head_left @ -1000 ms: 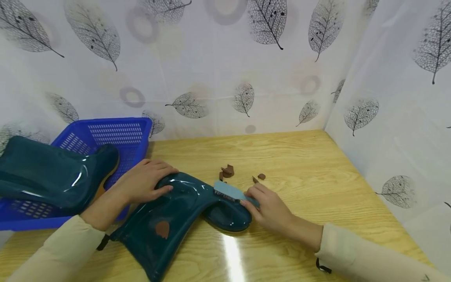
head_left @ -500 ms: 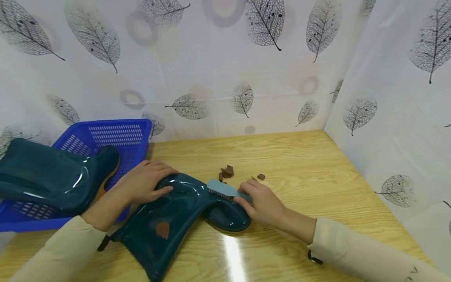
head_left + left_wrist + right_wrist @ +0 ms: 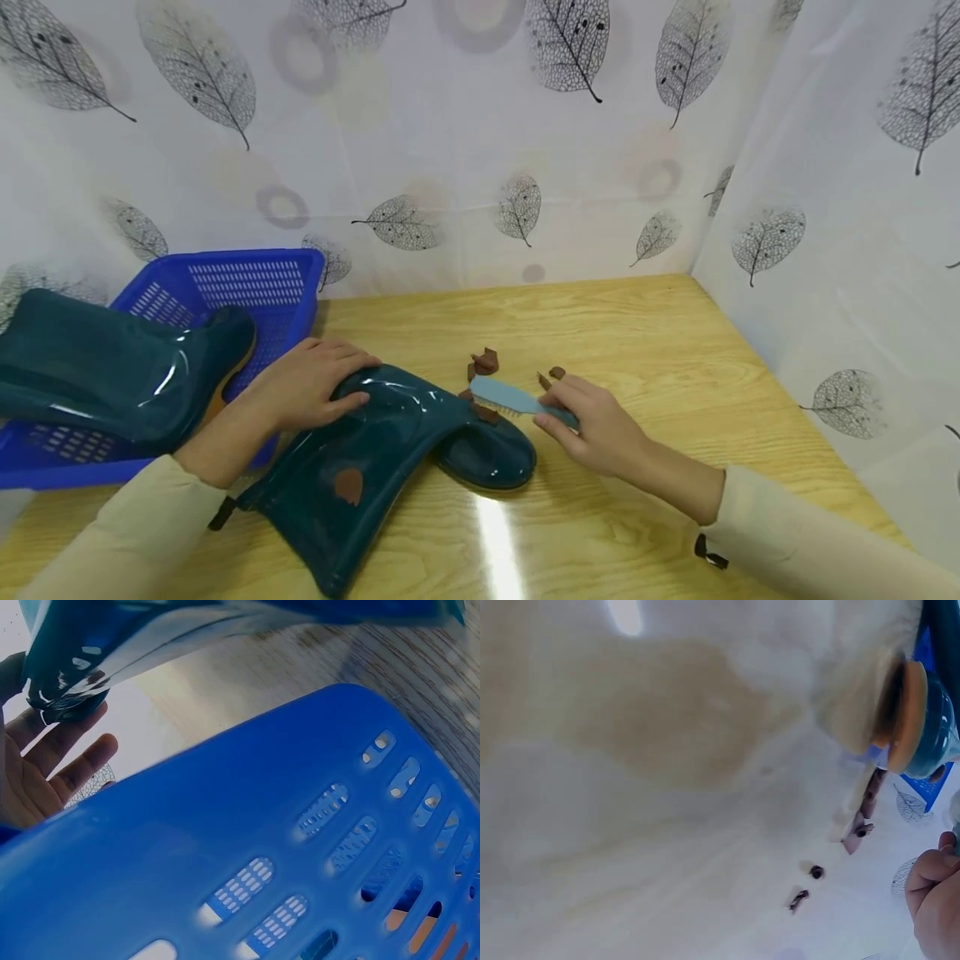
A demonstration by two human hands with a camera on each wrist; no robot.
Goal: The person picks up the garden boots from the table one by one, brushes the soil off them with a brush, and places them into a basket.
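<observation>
A dark green rubber boot [image 3: 390, 433] lies on its side on the table, shaft towards the bottom. My left hand [image 3: 311, 383] holds it at the heel, thumb on the near face and fingers over the far edge; the left wrist view shows that heel between thumb and fingers. My right hand [image 3: 600, 425] grips the handle of a light blue brush [image 3: 504, 395], its bristles facing down beside the boot's foot. A brown flake [image 3: 486, 413] shows below the bristles, and a brown patch [image 3: 348, 485] sits on the shaft. The right wrist view barely catches the brush.
A blue plastic basket [image 3: 300, 317] stands at the left with a second green boot [image 3: 97, 367] lying across it. Several brown pieces [image 3: 485, 362] lie on the wooden table [image 3: 645, 325] behind the brush. A leaf-patterned curtain [image 3: 450, 125] hangs behind and at the right.
The brush first slid left along the boot's foot, then came back right and tilted, uncovering a brown flake beneath it. My left hand and the boot have stayed put.
</observation>
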